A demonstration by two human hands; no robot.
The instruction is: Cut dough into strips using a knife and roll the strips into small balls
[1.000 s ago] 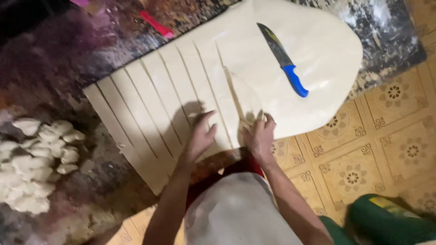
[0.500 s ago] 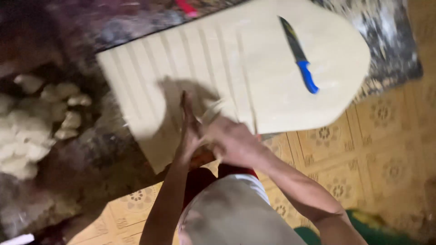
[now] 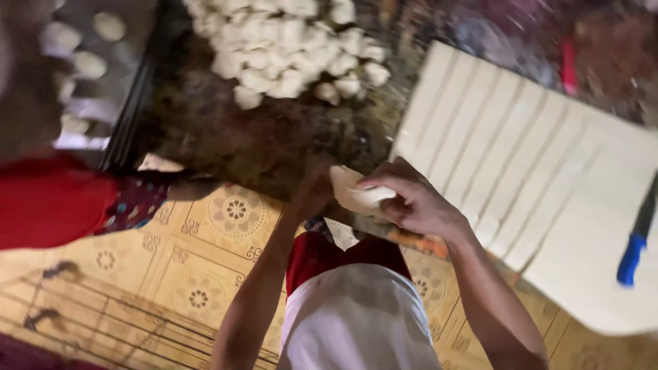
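Both my hands hold one pale strip of dough in front of me, above the mat's near edge. My right hand grips it from the right with curled fingers, and my left hand closes on its left end. A flat sheet of dough, cut into long strips, lies to the right. A pile of folded dough pieces sits at the top centre.
A blue-handled knife rests on the uncut part of the dough sheet at the right edge. A person in red sits at the left. A dark tray with pale pieces is at the top left. Yellow patterned floor lies below.
My hands lifted a strip off the sheet's near edge and brought it together between them. The view swung left, so the sheet moved right and the dough pile came to the top.
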